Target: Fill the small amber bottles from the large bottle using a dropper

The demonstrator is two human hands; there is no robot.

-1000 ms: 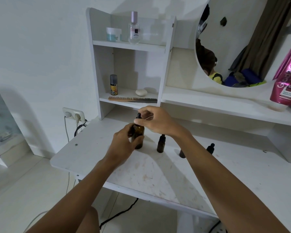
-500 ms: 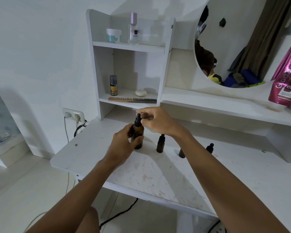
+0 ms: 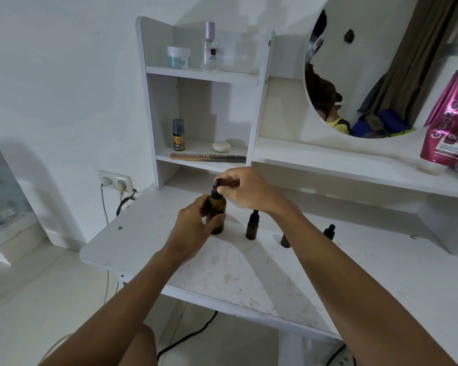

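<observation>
White laminate, stained and scuffed, forms the desk [image 3: 249, 281], on which all the bottles are stood. Behind it a shelf unit [image 3: 154, 101] is fixed, with a round mirror [image 3: 360, 62] set to the right. A pink pouch [image 3: 452, 120] is leaned on the long shelf below the mirror. The large bottle [image 3: 218, 212], amber glass, is stood upright near the back of the desk, left of centre. It is wrapped by the left hand [image 3: 193, 228], whose grip is closed around the body, thumb laid across the front. The black dropper [image 3: 217, 188] is seated in the bottle's neck, and its bulb is pinched between thumb and fingertips of the right hand [image 3: 249, 191], a grip closed tightly on the top. A small bottle [image 3: 252, 225] with a black cap is stood just right of the large one, apart from it. Two further small bottles [image 3: 329, 231] are partly hidden behind the right forearm. A comb [image 3: 206, 157] is laid on the lower shelf
</observation>
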